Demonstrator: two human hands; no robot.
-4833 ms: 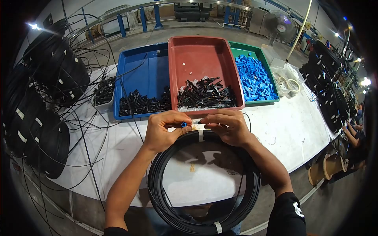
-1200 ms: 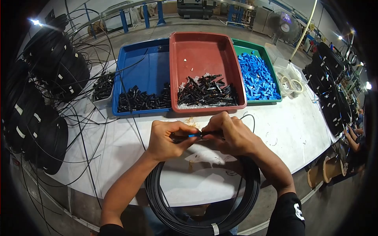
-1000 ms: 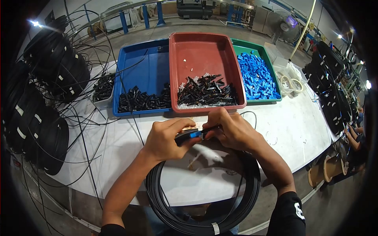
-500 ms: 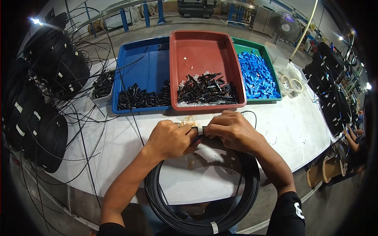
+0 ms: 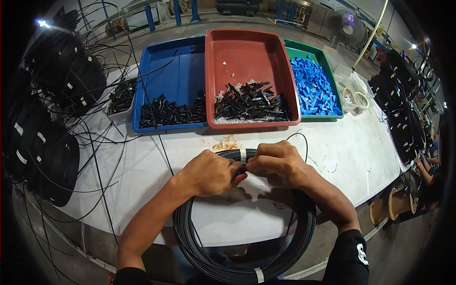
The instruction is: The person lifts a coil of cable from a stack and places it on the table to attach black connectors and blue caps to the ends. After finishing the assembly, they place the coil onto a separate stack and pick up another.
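A coil of black cable (image 5: 304, 223) hangs over the table's near edge, with a white tape band (image 5: 243, 155) at its top and another at its bottom. My left hand (image 5: 211, 173) is closed on a small dark tool with a red part (image 5: 240, 178), mostly hidden in the fingers. Right beside it, my right hand (image 5: 278, 164) is pinched at the inner side of the coil's top, the fingertips meeting the tool. What the right fingers pinch is too small to name. A loop of cable (image 5: 304, 137) sticks out behind the right hand.
Behind the coil are a blue tray (image 5: 166, 71) of black parts, a red tray (image 5: 247, 52) and a green tray (image 5: 304, 52) of blue pieces. Stacked black coils (image 5: 57, 152) with loose cables stand left, more coils (image 5: 399, 114) right. A co-worker's arm (image 5: 423, 171) shows far right.
Both hands have shifted slightly down off the coil's top, uncovering the tape band. The red part shows more clearly at my left fingers. The trays appear slightly higher in view.
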